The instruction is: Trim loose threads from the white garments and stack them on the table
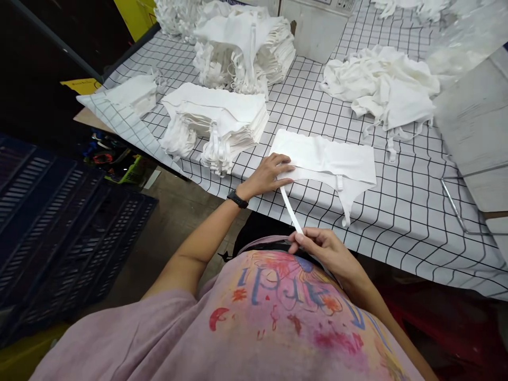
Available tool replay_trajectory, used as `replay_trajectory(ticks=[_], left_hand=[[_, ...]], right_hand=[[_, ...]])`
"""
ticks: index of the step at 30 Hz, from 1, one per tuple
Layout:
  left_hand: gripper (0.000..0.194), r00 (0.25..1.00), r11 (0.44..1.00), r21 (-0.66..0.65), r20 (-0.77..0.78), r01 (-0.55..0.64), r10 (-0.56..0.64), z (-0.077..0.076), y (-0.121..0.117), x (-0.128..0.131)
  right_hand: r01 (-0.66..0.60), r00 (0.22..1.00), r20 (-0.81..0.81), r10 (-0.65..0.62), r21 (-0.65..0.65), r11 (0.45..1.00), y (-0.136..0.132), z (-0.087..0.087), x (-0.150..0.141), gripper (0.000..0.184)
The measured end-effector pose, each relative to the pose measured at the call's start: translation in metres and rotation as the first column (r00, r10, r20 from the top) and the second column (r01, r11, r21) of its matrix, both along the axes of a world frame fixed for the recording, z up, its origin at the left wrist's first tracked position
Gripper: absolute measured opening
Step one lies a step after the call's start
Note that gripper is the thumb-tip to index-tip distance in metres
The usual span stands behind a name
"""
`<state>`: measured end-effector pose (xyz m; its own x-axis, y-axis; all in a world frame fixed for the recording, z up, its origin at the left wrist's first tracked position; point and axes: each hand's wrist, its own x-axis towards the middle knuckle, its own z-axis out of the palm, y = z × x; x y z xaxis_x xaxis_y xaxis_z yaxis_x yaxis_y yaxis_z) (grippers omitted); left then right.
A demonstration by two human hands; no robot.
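A white camisole top (325,153) lies flat near the front edge of the table. My left hand (272,173), with a black watch on the wrist, rests on its left side with fingers stretched out. From under that hand a thin white strap (291,209) runs down toward me, pulled straight. My right hand (323,246) pinches the strap's lower end between thumb and fingers, just off the table edge. The other strap, with a white slider (339,182), lies on the right side of the top.
Left of it stands a neat stack of white tops (218,108), with a taller stack (246,42) behind. A loose heap of white tops (381,84) lies at right on the checked tablecloth (301,100). Cartons (476,127) stand at right; blue crates (59,222) are at lower left.
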<state>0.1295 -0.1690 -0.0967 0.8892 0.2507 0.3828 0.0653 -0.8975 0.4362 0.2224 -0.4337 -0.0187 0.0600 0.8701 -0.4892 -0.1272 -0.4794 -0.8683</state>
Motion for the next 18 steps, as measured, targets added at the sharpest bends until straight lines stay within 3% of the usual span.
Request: replay_trajectory(ticks=[4, 10, 15, 18], left_hand=[[0.04, 1.0, 1.0, -0.014, -0.012, -0.001, 0.001, 0.003, 0.0, -0.001], [0.041, 1.0, 0.999, -0.033, -0.014, -0.012, 0.011, 0.003, 0.001, 0.0], [0.043, 1.0, 0.999, -0.043, -0.015, -0.015, 0.015, 0.003, 0.001, 0.0], [0.042, 1.0, 0.999, -0.041, -0.016, -0.023, 0.022, 0.001, 0.003, 0.0]], right_hand=[[-0.022, 0.989, 0.146, 0.028, -0.04, 0.999, -0.028, 0.024, 0.007, 0.045], [-0.077, 0.96, 0.264, 0.089, -0.056, 0.995, -0.051, 0.027, 0.017, 0.041], [0.086, 0.955, 0.287, -0.078, -0.014, 0.996, -0.066, 0.039, 0.02, 0.043], [0.228, 0.943, 0.25, -0.22, -0.005, 0.974, -0.07, 0.055, 0.019, 0.027]])
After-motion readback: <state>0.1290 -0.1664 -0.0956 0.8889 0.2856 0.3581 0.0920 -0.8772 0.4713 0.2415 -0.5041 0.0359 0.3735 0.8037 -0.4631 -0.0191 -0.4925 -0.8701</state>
